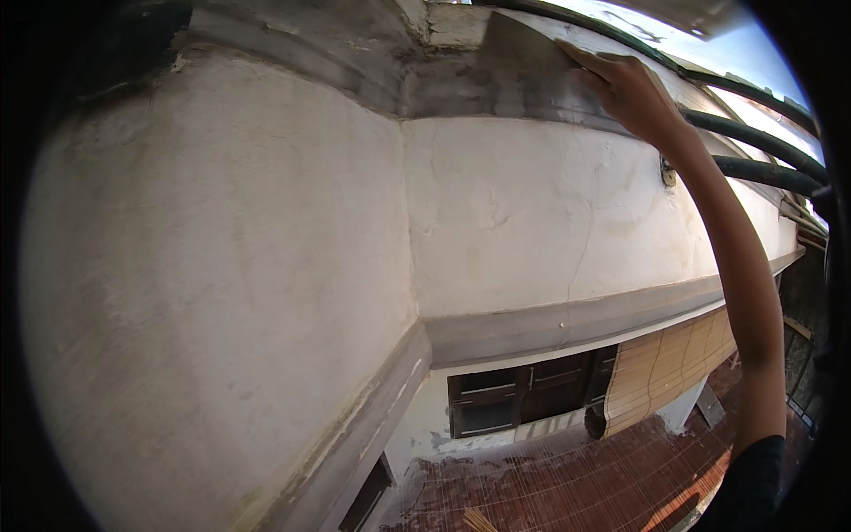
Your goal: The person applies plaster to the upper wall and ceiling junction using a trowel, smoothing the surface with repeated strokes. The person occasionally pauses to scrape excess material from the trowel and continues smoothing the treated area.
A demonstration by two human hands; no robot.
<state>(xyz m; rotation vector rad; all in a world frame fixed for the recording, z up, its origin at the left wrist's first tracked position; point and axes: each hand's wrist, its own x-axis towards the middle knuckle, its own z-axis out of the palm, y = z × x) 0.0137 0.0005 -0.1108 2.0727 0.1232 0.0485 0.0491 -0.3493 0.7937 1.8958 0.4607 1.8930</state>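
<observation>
My right arm reaches up along the right side of the view. At its end my right hand [631, 89] is closed around a wide scraper [519, 49], with the forefinger stretched toward the blade. The handle is mostly hidden by my fingers. The flat, dull blade lies over the grey band [496, 93] at the top of the wall, near the inner corner. Whether its edge touches the surface I cannot tell. Below the band is off-white wall [514, 204] with a thin crack and stained patches. My left hand is not in view.
Dark green pipes [753, 129] run past my forearm at the upper right. Another wall face [222, 248] fills the left. Far below are a grey ledge [505, 337], a dark window [532, 390], a bamboo blind [665, 368] and a red-brown floor [550, 483].
</observation>
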